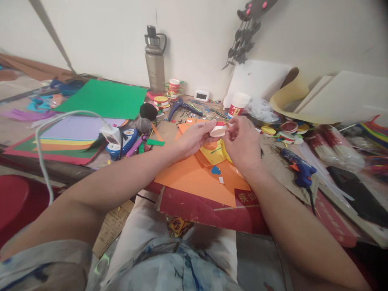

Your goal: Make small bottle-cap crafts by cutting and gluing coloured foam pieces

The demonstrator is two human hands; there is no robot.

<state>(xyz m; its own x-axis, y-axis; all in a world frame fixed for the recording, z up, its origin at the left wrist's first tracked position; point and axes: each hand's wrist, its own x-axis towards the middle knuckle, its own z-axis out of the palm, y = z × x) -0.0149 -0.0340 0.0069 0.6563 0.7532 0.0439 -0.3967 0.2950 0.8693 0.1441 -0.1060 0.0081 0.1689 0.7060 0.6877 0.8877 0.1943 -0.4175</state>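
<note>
My left hand grips a short cut-down paper cup, white with a red band, between thumb and fingers. The cup is tilted on its side above the table. Close against its right edge, my right hand has its thumb and fingertips pinched together; what lies between them is hidden. Below both hands are an orange sheet and yellow paper pieces. A small blue paper scrap and a white scrap rest on the orange sheet.
A glue gun and a black phone lie at right. Behind my hands stand paper cups, a small clock and a bottle. Green paper and a corded blue device are at left.
</note>
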